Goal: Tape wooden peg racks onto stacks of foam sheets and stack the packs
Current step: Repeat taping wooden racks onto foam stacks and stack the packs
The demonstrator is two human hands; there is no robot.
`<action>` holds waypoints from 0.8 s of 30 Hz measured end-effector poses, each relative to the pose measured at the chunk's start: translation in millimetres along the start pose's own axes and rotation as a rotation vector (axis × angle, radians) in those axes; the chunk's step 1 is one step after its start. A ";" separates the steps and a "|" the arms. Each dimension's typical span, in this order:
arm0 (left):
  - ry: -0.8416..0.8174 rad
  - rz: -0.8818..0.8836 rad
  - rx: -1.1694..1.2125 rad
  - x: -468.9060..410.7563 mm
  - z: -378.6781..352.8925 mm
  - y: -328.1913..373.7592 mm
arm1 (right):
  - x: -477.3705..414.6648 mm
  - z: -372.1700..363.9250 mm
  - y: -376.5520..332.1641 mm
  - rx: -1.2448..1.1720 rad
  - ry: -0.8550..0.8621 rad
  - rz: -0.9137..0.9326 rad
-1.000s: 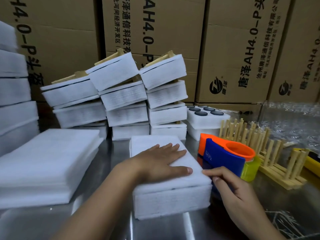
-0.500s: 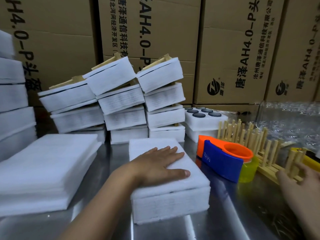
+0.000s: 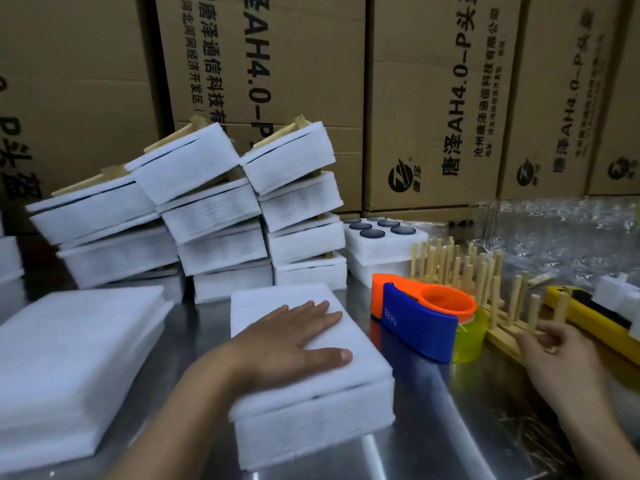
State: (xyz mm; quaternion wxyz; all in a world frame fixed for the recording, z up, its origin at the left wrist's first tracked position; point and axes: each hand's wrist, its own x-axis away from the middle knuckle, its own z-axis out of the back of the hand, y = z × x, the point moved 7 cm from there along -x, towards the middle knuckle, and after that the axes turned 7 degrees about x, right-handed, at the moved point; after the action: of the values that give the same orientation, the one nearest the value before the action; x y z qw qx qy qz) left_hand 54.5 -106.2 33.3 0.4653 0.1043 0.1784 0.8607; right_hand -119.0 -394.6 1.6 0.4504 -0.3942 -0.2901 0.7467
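ok, left hand (image 3: pixel 294 337) lies flat on top of the foam stack (image 3: pixel 311 410), fingers (image 3: pixel 311 313) straight and spread, thumb out to the right, pressing down and gripping nothing. the foam stack sits near centre on the steel table (image 3: pixel 433 427), and its top layers overhang the lower block a bit at the near edge. right hand (image 3: pixel 561 358) is out at the right, at the near end of the wooden peg rack (image 3: pixel 504 339). its fingers (image 3: pixel 540 336) are curled toward the base, but it's blurred, so cannot tell if they pinch the rack or only touch it. tape dispenser (image 3: pixel 415 323), blue and orange, stands between the foam stack and the peg rack. finished packs (image 3: pixel 207 220) are piled at the far left against the cardboard boxes (image 3: pixel 277 81), and loose foam sheets (image 3: pixel 76 348) lie at near left.

handling guess: the foam is very light and soft, and its sheets look loose and likely to slide or fan out, so keep a flat palm on top or squeeze from both sides, not one corner. the rack looks light and stiff but its pegs are thin, so probably take it by the flat base rail, not by a peg. the top packs on the pile lean, so a new one could slip when it is added.
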 end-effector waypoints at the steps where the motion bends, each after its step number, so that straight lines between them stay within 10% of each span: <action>1: 0.003 -0.002 -0.003 -0.1 0.2 -0.5 | 0.0 -1.9 -0.3 0.016 -0.020 0.013; 12: -0.016 0.011 0.009 1.1 0.0 1.2 | 51.9 37.2 -91.5 -0.142 0.340 0.614; 24: 0.046 -0.098 -0.025 -2.3 4.1 3.8 | 107.5 -51.9 -203.7 -0.573 -0.533 0.807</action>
State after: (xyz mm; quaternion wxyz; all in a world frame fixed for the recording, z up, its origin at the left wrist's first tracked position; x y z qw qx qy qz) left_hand 54.3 -109.2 38.6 0.5039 0.0700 0.1830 0.8413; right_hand -14.9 -206.9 99.9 -0.0847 -0.3782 -0.4113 0.8250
